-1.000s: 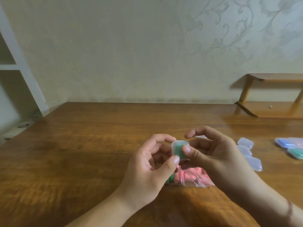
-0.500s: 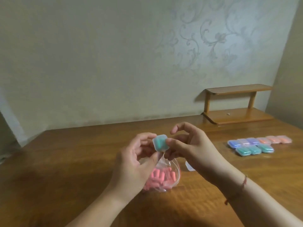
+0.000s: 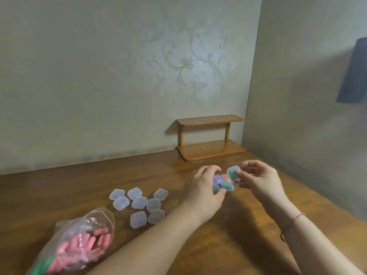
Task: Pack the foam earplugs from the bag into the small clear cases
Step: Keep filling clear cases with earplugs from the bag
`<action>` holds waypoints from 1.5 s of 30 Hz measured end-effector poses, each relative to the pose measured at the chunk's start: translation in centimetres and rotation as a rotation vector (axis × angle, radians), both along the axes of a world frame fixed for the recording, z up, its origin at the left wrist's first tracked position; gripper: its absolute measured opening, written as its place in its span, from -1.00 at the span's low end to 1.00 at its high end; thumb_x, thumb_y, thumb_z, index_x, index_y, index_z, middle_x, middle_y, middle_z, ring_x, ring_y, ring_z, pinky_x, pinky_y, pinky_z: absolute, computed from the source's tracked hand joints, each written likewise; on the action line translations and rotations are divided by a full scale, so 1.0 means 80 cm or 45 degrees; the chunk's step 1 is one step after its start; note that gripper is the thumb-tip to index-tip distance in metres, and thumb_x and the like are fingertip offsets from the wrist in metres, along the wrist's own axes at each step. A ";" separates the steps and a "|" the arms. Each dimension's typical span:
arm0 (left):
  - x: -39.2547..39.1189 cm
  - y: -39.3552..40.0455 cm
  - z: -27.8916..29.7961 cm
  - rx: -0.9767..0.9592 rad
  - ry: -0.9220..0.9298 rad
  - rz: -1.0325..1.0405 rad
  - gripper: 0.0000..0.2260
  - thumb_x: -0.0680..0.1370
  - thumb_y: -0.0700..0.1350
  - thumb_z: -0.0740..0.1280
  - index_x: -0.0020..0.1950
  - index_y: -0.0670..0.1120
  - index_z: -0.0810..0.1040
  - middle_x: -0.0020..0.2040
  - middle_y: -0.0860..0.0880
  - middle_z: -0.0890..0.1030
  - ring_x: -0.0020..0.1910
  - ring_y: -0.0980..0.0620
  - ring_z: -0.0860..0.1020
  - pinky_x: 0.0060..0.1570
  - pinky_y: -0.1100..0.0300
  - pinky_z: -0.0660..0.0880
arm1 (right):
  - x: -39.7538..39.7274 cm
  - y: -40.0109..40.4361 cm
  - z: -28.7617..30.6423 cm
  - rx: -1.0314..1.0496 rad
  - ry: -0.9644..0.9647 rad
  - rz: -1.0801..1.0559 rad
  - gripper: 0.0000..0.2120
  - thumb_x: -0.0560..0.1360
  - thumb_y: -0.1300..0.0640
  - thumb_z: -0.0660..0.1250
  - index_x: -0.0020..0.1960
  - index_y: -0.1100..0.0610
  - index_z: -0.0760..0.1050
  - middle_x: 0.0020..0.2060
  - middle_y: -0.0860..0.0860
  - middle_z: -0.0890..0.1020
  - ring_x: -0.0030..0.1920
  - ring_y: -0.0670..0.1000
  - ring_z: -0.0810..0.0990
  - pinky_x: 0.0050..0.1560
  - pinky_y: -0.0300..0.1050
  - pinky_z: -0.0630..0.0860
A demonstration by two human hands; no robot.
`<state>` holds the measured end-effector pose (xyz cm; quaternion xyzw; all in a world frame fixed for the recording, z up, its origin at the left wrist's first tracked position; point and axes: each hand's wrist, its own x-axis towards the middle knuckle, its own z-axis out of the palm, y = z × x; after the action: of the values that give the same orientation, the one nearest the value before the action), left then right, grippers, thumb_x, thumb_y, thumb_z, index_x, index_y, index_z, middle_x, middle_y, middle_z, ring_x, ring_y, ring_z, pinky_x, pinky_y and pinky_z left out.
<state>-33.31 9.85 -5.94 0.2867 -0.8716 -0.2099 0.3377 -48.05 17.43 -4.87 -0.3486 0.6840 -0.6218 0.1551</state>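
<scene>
Over at the far right of the wooden table (image 3: 59,191), the right hand (image 3: 260,181) pinches a small clear case with something green inside (image 3: 232,172) between thumb and fingertips, holding it just above a cluster of filled cases (image 3: 222,184) that show purple, orange and green through their lids. The left hand (image 3: 206,192) sits right against that cluster, its fingers curled over the near and left side of it and touching the cases there, though I cannot tell whether it actually grips one or only steadies the group. Both forearms reach in from the bottom edge, the left crossing low and long over the table, the right coming in from the lower right with a thin reddish bracelet (image 3: 296,217) at the wrist. Well apart from the hands, toward the left middle of the table, lies a loose group of empty clear cases (image 3: 139,203), closed and lying flat, some touching each other. Nearer the lower left corner lies the clear plastic bag (image 3: 79,243) on its side, full of pink foam earplugs (image 3: 83,245) with a bit of green showing at its lowest end; its bottom is cut off by the frame. The filled cases are blurred and partly hidden by the left hand's fingers, so their number is hard to make out. A small wooden shelf (image 3: 210,137) stands against the patterned wall behind.
</scene>
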 end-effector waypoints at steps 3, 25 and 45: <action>-0.046 -0.013 -0.009 -0.207 -0.244 0.013 -0.66 0.57 -0.02 0.35 0.35 0.06 0.49 0.33 0.12 0.48 0.34 0.07 0.35 0.34 0.12 0.30 | -0.048 -0.004 -0.017 0.166 0.163 -0.269 -0.87 0.45 0.16 0.48 -0.07 0.05 0.54 -0.10 0.04 0.69 -0.10 0.05 0.64 -0.23 -0.22 0.51; -0.079 -0.039 -0.041 -0.296 -0.375 0.072 -0.81 0.58 0.06 0.32 0.17 0.09 0.58 0.16 0.12 0.56 0.21 0.09 0.42 0.38 0.01 0.17 | -0.066 -0.027 -0.062 0.640 0.823 -0.168 -0.80 0.50 -0.27 0.27 0.00 -0.19 0.51 -0.17 -0.23 0.56 0.09 -0.05 0.46 0.06 -0.02 0.33; 0.294 -0.001 0.068 -0.326 -0.923 0.086 0.10 0.12 0.60 0.31 0.45 0.44 -0.31 0.44 0.50 -0.22 0.44 0.44 -0.20 0.40 0.36 -0.09 | 0.097 0.003 -0.019 0.513 1.366 0.544 -0.65 0.43 -0.25 0.36 0.18 -0.24 0.43 0.06 -0.32 0.50 -0.08 -0.28 0.38 -0.03 -0.28 0.47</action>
<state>-9.80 9.77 -0.53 0.3264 -0.9437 0.0268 0.0474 -40.30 17.67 -6.40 -0.7064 0.6858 -0.1732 -0.0271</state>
